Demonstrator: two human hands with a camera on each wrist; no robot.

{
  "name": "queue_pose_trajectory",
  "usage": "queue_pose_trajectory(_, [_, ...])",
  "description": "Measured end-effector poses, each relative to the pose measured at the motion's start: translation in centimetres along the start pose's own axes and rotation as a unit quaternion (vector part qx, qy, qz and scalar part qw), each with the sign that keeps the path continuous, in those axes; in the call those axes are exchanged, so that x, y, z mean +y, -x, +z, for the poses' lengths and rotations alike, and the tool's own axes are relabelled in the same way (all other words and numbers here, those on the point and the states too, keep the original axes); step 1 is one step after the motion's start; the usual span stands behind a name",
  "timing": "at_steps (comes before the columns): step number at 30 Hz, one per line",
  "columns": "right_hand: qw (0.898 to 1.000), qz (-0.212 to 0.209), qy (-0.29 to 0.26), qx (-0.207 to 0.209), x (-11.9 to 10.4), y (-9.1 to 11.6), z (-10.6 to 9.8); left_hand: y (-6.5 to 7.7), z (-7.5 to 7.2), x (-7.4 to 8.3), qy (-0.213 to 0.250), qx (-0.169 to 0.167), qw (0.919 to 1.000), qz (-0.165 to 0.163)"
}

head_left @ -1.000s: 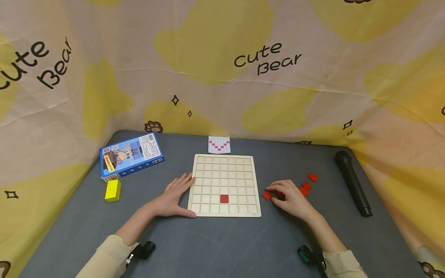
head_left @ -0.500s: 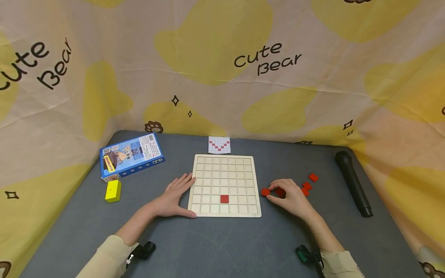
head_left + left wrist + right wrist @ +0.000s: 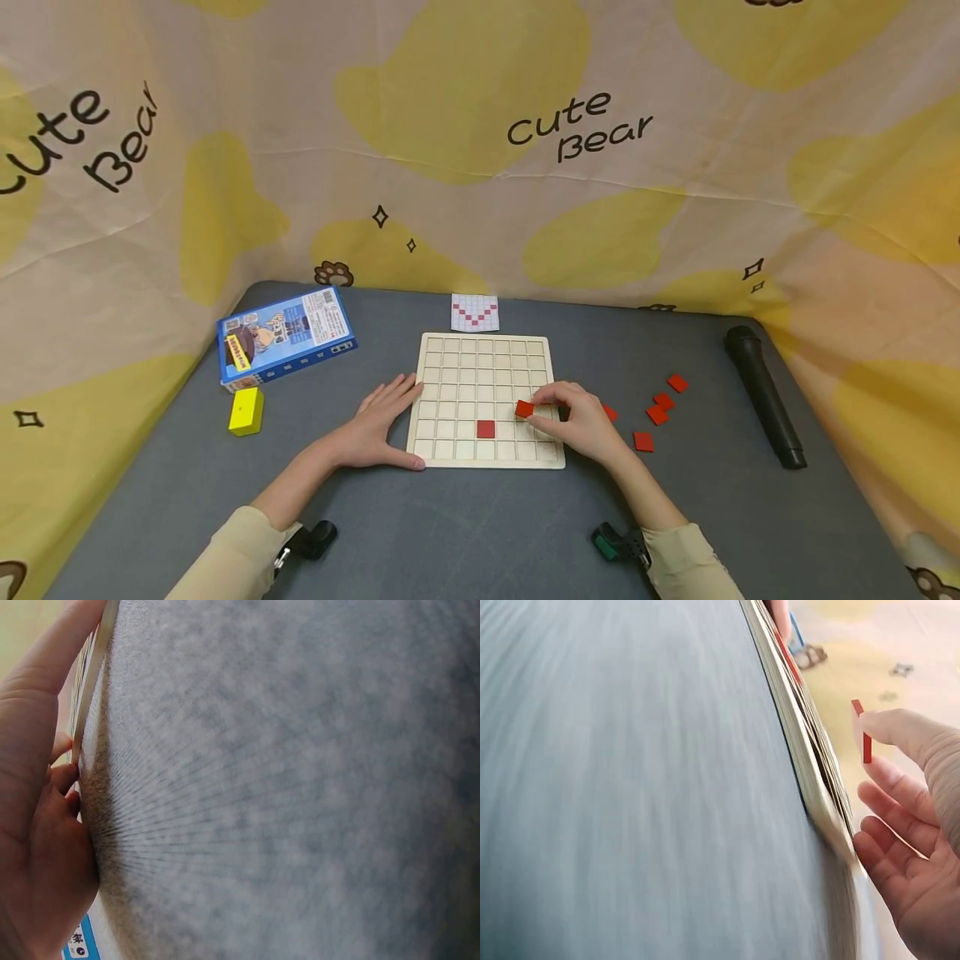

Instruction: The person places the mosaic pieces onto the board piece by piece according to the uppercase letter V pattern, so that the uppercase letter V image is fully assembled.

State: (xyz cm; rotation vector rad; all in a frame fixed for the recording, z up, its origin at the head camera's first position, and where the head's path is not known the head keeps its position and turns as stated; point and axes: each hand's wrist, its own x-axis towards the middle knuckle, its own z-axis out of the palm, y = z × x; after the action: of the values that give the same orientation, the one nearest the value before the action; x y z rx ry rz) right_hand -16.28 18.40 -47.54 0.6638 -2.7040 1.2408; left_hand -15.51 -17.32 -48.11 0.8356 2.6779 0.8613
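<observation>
A pale wooden grid board [image 3: 450,376] lies mid-table, with one red square tile [image 3: 486,429] seated in a cell of its second row from the near edge. Above the board's right half, my right hand [image 3: 581,421] pinches another red tile [image 3: 524,409] between thumb and index finger. In the right wrist view that pinched tile [image 3: 867,742] stands edge-on, above the board's surface. My left hand [image 3: 378,423] rests at the board's left edge, fingers spread and thumb at the near left corner. In the left wrist view the left thumb [image 3: 34,712] lies along the board's side.
Several loose red tiles [image 3: 642,442] lie right of the board. Beyond them is a black microphone-shaped object [image 3: 763,396]. A small card with a red V pattern [image 3: 475,313] sits behind the board. At left are a blue box [image 3: 287,336] and a yellow block [image 3: 246,412].
My right hand took hold of a red tile beside the board and carried it left, over the board. The left hand stayed at the board's edge.
</observation>
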Motion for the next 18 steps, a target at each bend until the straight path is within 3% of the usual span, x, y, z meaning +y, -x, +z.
queue_pose_trajectory(6, [0.999, -0.026, -0.002, -0.026, -1.5, -1.5, 2.3, -0.1, 0.0, 0.0, 0.000, 0.000, 1.0000, 0.002])
queue_pose_trajectory(18, [0.997, -0.021, 0.042, -0.054, -3.8, -3.7, 5.4, 0.0, 0.0, 0.0, -0.002, -0.001, 1.0000, -0.007])
